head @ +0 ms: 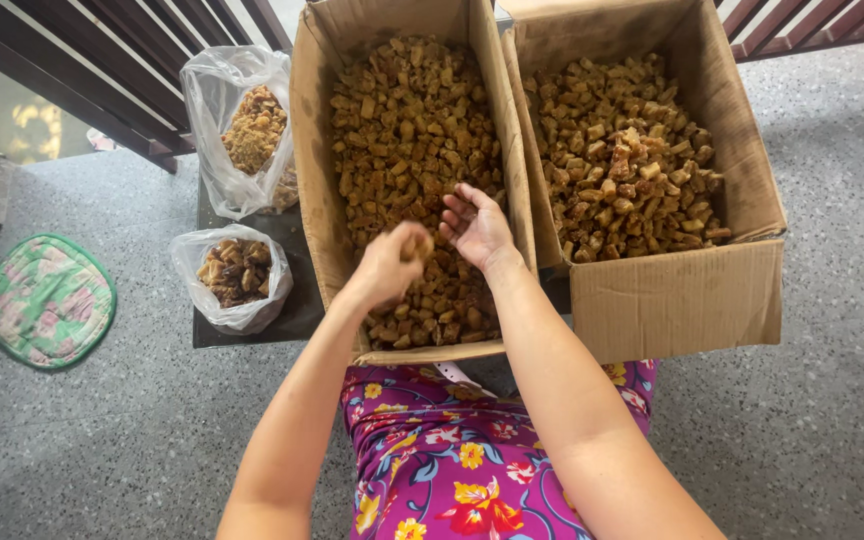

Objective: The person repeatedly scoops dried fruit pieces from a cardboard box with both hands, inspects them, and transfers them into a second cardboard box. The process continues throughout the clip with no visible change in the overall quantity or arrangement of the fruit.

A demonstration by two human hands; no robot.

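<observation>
Hands over the left box, near its front edge: left hand curled shut on a brown chunk, right hand open, palm up, fingers spread, just beside the left one and w/ nothing clearly in it. Both sit above the heap of brown chunks filling that box.

To do this well, I'd judge: keep the pinch light since pieces look crumbly, work low over the left box so bits fall back in, take one chunk at a time, keep the open palm close under the other hand.

Right of the left box, touching it, a 2nd box w/ paler chunks. Left of it, two clear bags on a dark tabletop: big bag w/ crumbs, small bag w/ dark lumps. Further left, a green mat on the floor.

Hard to tell: what the chunks are; most of the held one is hidden by fingers. Box tops cut off at frame edge; box bottoms hidden.
</observation>
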